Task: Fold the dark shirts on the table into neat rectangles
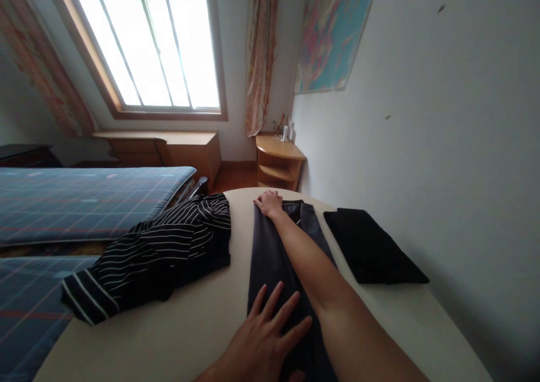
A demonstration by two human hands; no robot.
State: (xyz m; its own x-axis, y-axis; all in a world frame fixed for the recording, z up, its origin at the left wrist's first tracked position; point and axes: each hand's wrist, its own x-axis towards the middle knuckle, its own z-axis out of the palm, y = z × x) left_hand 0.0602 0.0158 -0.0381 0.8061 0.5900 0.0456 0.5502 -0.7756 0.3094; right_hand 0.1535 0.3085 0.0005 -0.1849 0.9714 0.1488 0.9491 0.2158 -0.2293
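A long dark grey garment [270,252] lies folded in a narrow strip on the cream round-edged table [202,320]. My left hand [270,331] rests flat on its near part, fingers spread. Stretched across the garment, my right arm reaches to its far end, where my right hand [269,203] has its fingers curled on the upper left corner. A dark opening or collar shows beside that hand; its kind is unclear. To the left lies a rumpled black garment with white stripes [169,244], partly over the table edge. A folded black cloth [371,247] is on the right.
Beds with blue plaid mattresses [93,202] stand left of the table. Beyond are a low wooden desk [189,138] under the window and a wooden corner shelf [278,148] holding small items. The white wall [442,162] runs close along the right.
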